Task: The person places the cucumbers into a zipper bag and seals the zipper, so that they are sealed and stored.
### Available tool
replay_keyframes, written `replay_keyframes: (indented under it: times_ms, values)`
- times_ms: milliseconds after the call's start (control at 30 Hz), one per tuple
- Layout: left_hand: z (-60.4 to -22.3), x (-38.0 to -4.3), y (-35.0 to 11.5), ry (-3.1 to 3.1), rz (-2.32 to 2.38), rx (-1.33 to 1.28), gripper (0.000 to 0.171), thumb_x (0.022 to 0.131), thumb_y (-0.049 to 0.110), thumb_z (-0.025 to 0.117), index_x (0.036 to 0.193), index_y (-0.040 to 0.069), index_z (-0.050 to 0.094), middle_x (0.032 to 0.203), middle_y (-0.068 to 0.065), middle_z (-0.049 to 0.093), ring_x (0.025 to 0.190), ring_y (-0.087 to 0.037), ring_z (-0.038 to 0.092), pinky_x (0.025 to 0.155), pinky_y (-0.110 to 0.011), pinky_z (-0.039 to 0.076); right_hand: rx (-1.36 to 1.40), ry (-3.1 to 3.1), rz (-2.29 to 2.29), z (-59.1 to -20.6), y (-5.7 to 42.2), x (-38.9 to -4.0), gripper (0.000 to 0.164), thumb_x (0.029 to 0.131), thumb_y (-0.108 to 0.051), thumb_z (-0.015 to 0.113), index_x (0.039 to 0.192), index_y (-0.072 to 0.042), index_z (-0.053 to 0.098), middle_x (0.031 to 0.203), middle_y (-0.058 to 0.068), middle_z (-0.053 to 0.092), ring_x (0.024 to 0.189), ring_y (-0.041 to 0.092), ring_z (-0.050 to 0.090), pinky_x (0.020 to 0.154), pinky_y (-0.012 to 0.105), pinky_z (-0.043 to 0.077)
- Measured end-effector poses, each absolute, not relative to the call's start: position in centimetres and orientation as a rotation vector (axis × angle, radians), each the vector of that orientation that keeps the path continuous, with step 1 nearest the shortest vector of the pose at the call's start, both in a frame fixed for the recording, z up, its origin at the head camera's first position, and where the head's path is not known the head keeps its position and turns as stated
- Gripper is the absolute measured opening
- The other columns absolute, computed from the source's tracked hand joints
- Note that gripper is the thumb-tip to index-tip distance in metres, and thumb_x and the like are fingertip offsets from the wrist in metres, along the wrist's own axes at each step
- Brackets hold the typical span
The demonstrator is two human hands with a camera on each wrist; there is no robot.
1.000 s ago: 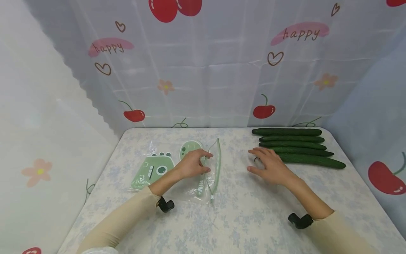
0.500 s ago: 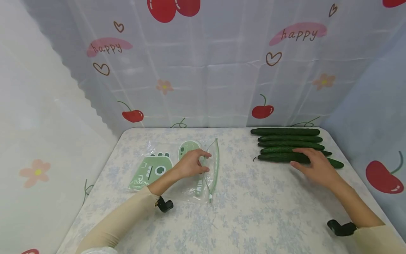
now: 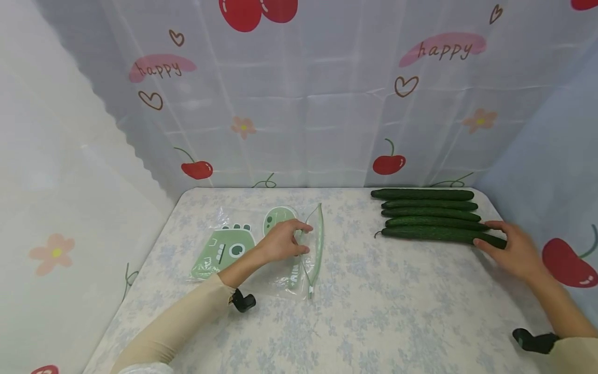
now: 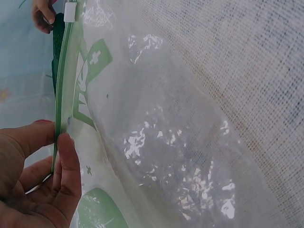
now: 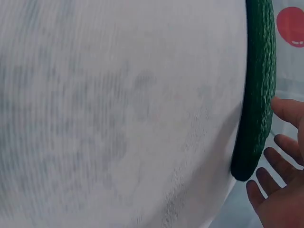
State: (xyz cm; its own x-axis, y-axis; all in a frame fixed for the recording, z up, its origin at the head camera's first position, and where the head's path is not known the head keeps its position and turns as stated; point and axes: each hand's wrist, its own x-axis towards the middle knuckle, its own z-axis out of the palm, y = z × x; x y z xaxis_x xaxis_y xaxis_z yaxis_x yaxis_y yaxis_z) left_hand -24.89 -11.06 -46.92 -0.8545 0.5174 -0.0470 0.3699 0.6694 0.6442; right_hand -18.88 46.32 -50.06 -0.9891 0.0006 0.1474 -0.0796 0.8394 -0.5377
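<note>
My left hand [image 3: 285, 240] pinches the open mouth of a clear zip bag [image 3: 275, 283] between thumb and fingers. In the left wrist view the bag's green zip strip [image 4: 63, 85] runs upright past the fingertips, with a white slider [image 4: 70, 12] at its top. Green cartoon prints cover parts of the bag, which lies on the table. At the right, my right hand [image 3: 514, 252] is at the end of the nearest cucumber [image 3: 430, 234]. The right wrist view shows its thumb at the side of this cucumber [image 5: 259, 95] and the other fingers spread around the end.
Several more cucumbers [image 3: 422, 195] lie side by side behind the nearest one, at the back right of the table. A pale floral cloth [image 3: 355, 322] covers the table. Printed curtains [image 3: 322, 140] rise behind it and at both sides.
My right hand has moved right, from the left end of the cucumbers over the nearest one to its right end. My left hand and the bag have stayed in place.
</note>
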Motion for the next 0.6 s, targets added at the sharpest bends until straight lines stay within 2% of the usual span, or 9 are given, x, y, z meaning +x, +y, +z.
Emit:
replay_keyframes:
  times_ms: [167, 300, 333, 400, 433, 500, 533, 600]
  values:
    - [-47.1, -25.0, -11.1, 2.667, 0.939, 0.728, 0.054, 0.092, 0.018, 0.087, 0.143, 0.011, 0.069, 0.140, -0.007, 0.069, 0.074, -0.005, 0.070, 0.067, -0.025, 0.056, 0.023, -2.958, 0.846, -49.9, 47.7, -18.7, 0.071, 0.105, -0.034, 0.066, 0.146, 0.019, 0.043, 0.145, 0.049, 0.043, 0.129, 0.067, 0.040, 0.095, 0.078, 0.038]
    - [-47.1, -25.1, -11.1, 2.674, 0.928, 0.735, 0.054, 0.092, 0.018, 0.087, 0.143, 0.011, 0.069, 0.140, -0.007, 0.070, 0.075, -0.004, 0.070, 0.068, -0.025, 0.056, 0.038, -2.992, 0.824, -50.0, 48.2, -18.5, 0.058, 0.105, -0.027, 0.068, 0.142, 0.014, 0.051, 0.143, 0.047, 0.047, 0.121, 0.063, 0.048, 0.087, 0.070, 0.045]
    - [-47.0, -25.1, -11.1, 2.672, 0.927, 0.734, 0.054, 0.092, 0.018, 0.086, 0.143, 0.011, 0.069, 0.140, -0.007, 0.069, 0.075, -0.004, 0.070, 0.068, -0.025, 0.056, 0.041, -2.987, 0.810, -50.0, 48.3, -18.5, 0.055, 0.104, -0.026, 0.070, 0.141, 0.011, 0.053, 0.142, 0.046, 0.050, 0.117, 0.052, 0.056, 0.084, 0.062, 0.049]
    - [-47.0, -25.1, -11.1, 2.669, 0.926, 0.733, 0.055, 0.093, 0.018, 0.086, 0.144, 0.011, 0.068, 0.141, -0.007, 0.069, 0.075, -0.004, 0.069, 0.068, -0.025, 0.056, 0.050, -2.970, 0.796, -50.3, 48.5, -18.4, 0.050, 0.104, -0.024, 0.071, 0.140, 0.007, 0.057, 0.140, 0.044, 0.053, 0.111, 0.015, 0.060, 0.079, 0.043, 0.049]
    - [-47.0, -25.1, -11.1, 2.667, 0.925, 0.732, 0.055, 0.093, 0.018, 0.086, 0.144, 0.010, 0.068, 0.141, -0.007, 0.069, 0.075, -0.004, 0.069, 0.068, -0.025, 0.056, 0.057, -2.959, 0.793, -50.5, 48.7, -18.3, 0.048, 0.103, -0.024, 0.072, 0.139, 0.005, 0.059, 0.140, 0.043, 0.054, 0.108, -0.002, 0.054, 0.076, 0.034, 0.047]
    - [-47.0, -25.2, -11.1, 2.664, 0.930, 0.734, 0.055, 0.093, 0.018, 0.086, 0.144, 0.010, 0.068, 0.141, -0.007, 0.069, 0.075, -0.004, 0.069, 0.068, -0.025, 0.056, 0.054, -2.938, 0.799, -50.8, 48.9, -18.3, 0.046, 0.103, -0.026, 0.073, 0.138, 0.002, 0.061, 0.140, 0.040, 0.056, 0.103, -0.024, 0.035, 0.072, 0.022, 0.041]
    - [-47.0, -25.2, -11.1, 2.665, 0.928, 0.732, 0.055, 0.093, 0.018, 0.086, 0.144, 0.010, 0.068, 0.141, -0.007, 0.069, 0.075, -0.004, 0.069, 0.068, -0.025, 0.056, 0.045, -2.929, 0.797, -50.9, 49.0, -18.2, 0.046, 0.103, -0.028, 0.074, 0.138, 0.000, 0.062, 0.141, 0.037, 0.057, 0.101, -0.029, 0.027, 0.070, 0.017, 0.036]
    - [-47.0, -25.2, -11.1, 2.668, 0.925, 0.728, 0.055, 0.092, 0.018, 0.086, 0.144, 0.011, 0.068, 0.141, -0.007, 0.069, 0.076, -0.004, 0.069, 0.068, -0.025, 0.056, 0.029, -2.920, 0.808, -51.0, 49.0, -18.1, 0.047, 0.104, -0.030, 0.074, 0.139, 0.000, 0.063, 0.142, 0.037, 0.056, 0.108, -0.019, 0.040, 0.071, 0.016, 0.033]
